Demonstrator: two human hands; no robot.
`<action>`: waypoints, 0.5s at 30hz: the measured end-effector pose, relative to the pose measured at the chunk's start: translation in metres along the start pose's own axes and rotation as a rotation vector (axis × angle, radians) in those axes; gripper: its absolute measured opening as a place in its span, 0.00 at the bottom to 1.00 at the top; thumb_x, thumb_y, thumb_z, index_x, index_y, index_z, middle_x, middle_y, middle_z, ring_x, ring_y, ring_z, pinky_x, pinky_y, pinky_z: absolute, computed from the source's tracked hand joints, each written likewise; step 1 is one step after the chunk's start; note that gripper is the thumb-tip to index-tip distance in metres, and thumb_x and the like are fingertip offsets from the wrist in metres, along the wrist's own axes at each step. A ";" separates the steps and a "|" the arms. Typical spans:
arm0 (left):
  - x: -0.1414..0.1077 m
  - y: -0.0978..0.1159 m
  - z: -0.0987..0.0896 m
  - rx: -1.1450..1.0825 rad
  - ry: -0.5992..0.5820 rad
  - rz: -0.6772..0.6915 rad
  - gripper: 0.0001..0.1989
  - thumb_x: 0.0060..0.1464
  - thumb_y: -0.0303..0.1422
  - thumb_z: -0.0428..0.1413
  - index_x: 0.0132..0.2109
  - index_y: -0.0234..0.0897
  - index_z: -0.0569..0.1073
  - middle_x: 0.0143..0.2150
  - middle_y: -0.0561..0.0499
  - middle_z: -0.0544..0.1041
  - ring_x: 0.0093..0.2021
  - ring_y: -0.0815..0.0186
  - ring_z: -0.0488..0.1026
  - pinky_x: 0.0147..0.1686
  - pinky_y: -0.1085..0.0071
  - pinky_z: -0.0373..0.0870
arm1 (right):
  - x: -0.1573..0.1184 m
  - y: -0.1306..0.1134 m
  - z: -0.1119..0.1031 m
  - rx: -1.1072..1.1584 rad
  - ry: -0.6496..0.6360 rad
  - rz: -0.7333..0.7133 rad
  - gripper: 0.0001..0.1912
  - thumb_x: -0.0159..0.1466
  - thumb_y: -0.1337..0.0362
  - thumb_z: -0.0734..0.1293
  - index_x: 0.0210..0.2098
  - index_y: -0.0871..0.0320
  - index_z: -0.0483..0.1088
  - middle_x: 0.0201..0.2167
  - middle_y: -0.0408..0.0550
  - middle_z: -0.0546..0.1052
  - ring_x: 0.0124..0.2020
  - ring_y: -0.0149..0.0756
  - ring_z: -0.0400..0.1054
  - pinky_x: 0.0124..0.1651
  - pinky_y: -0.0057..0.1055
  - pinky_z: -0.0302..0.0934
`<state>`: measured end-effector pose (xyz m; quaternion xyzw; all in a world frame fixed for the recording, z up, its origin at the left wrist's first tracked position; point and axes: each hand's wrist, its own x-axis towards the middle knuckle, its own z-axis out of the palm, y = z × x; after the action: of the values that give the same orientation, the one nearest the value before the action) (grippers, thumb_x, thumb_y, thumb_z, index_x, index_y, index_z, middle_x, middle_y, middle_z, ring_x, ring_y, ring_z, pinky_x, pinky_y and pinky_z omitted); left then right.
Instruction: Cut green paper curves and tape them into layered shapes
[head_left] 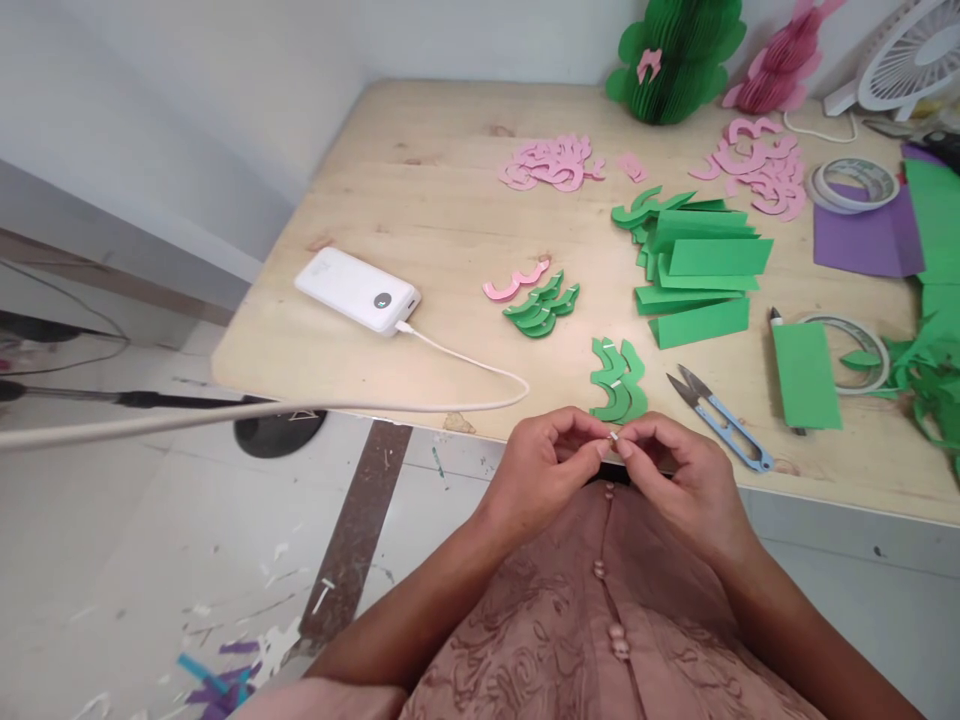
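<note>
At the table's front edge, my left hand [551, 455] and my right hand [686, 475] meet fingertip to fingertip. Both are closed in a pinch on a tiny white strip [613, 437] that looks like a bit of tape; its ends are hidden by my fingers. Just beyond them lie green scalloped paper pieces [619, 380] with white strips on them. Thread snips [720, 415] with blue handles rest to the right of my right hand. Farther left are a stack of green scalloped pieces [541, 305] and a pink scalloped strip [516, 281].
Folded green papers [709, 250] and pink cutouts [551, 163] lie farther back. Tape rolls [855, 186] sit at right, near a green card [808, 375]. A white power bank [356, 290] trails a cable [480, 405] along the front edge. Honeycomb paper figures [679, 60] and a fan [911, 60] stand behind.
</note>
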<state>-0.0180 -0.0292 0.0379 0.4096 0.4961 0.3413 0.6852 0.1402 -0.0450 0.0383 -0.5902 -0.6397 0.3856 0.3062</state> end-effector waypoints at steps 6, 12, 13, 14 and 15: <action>0.000 0.000 0.000 0.019 -0.012 0.021 0.07 0.49 0.33 0.59 0.33 0.33 0.75 0.33 0.47 0.80 0.35 0.64 0.76 0.39 0.68 0.73 | 0.000 0.001 0.000 -0.008 -0.009 0.009 0.06 0.62 0.65 0.63 0.30 0.57 0.70 0.25 0.43 0.74 0.24 0.30 0.67 0.26 0.24 0.61; 0.001 0.000 0.000 0.011 -0.010 0.026 0.06 0.48 0.33 0.59 0.31 0.33 0.74 0.32 0.48 0.79 0.34 0.65 0.75 0.38 0.69 0.72 | 0.000 0.002 0.000 -0.019 -0.008 0.002 0.07 0.62 0.65 0.63 0.29 0.57 0.70 0.26 0.43 0.74 0.25 0.30 0.68 0.27 0.24 0.61; 0.001 0.000 0.000 0.011 -0.014 0.025 0.06 0.48 0.33 0.59 0.31 0.33 0.74 0.32 0.48 0.78 0.34 0.65 0.75 0.39 0.69 0.72 | 0.000 0.002 0.001 -0.016 -0.010 0.003 0.07 0.62 0.65 0.63 0.29 0.57 0.70 0.26 0.43 0.74 0.25 0.30 0.68 0.27 0.24 0.61; 0.001 0.000 0.000 0.013 -0.016 0.026 0.06 0.48 0.33 0.59 0.31 0.33 0.74 0.32 0.48 0.78 0.34 0.65 0.75 0.38 0.69 0.72 | 0.000 0.002 0.000 -0.013 -0.011 0.005 0.07 0.62 0.65 0.63 0.30 0.57 0.70 0.26 0.43 0.74 0.25 0.30 0.68 0.27 0.24 0.61; 0.001 0.001 0.000 0.018 -0.014 0.026 0.06 0.48 0.33 0.59 0.31 0.33 0.74 0.32 0.48 0.78 0.33 0.66 0.74 0.38 0.69 0.72 | 0.000 0.002 0.000 -0.010 -0.011 0.007 0.07 0.62 0.65 0.63 0.30 0.57 0.70 0.26 0.43 0.74 0.25 0.30 0.68 0.27 0.24 0.61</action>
<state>-0.0174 -0.0281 0.0381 0.4246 0.4888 0.3430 0.6806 0.1410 -0.0455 0.0363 -0.5919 -0.6413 0.3865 0.2983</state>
